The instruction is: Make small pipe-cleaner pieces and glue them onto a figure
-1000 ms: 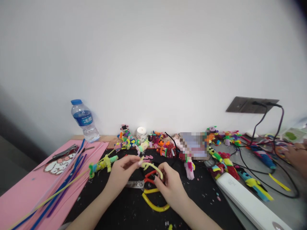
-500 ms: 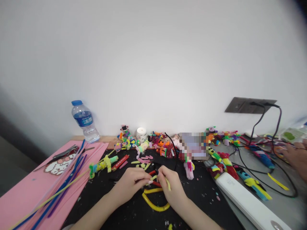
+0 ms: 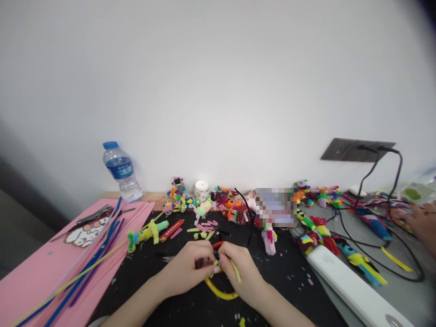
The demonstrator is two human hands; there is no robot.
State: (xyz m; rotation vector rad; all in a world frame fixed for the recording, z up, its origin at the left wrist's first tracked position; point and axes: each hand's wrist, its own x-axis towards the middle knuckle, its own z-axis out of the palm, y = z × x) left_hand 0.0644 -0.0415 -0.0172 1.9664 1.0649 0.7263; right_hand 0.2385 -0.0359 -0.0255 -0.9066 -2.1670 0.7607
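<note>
My left hand (image 3: 189,268) and my right hand (image 3: 240,268) meet over the black mat (image 3: 136,281), fingers closed in a pinch. Between them is a short pale-yellow pipe cleaner (image 3: 235,271); one end sticks out along my right fingers, the other runs to my left fingertips. Beneath the hands lies a red and yellow loop-shaped thing (image 3: 221,293), partly covered by them. A pointed metal tool tip (image 3: 166,260) shows just left of my left hand. Pale-yellow and pink pipe cleaner bits (image 3: 206,225) lie beyond the hands.
Left, long pipe cleaners (image 3: 93,268) lie on pink sheets (image 3: 30,281), near a water bottle (image 3: 122,172). Fuzzy figures (image 3: 235,211) line the wall beside a white jar (image 3: 201,190). Right are a long white device (image 3: 354,286), black cables (image 3: 344,227) and another person's hand (image 3: 424,222).
My hands have drawn closer together around the pipe cleaner, and my left fingers curl more. They now cover more of the red and yellow loop.
</note>
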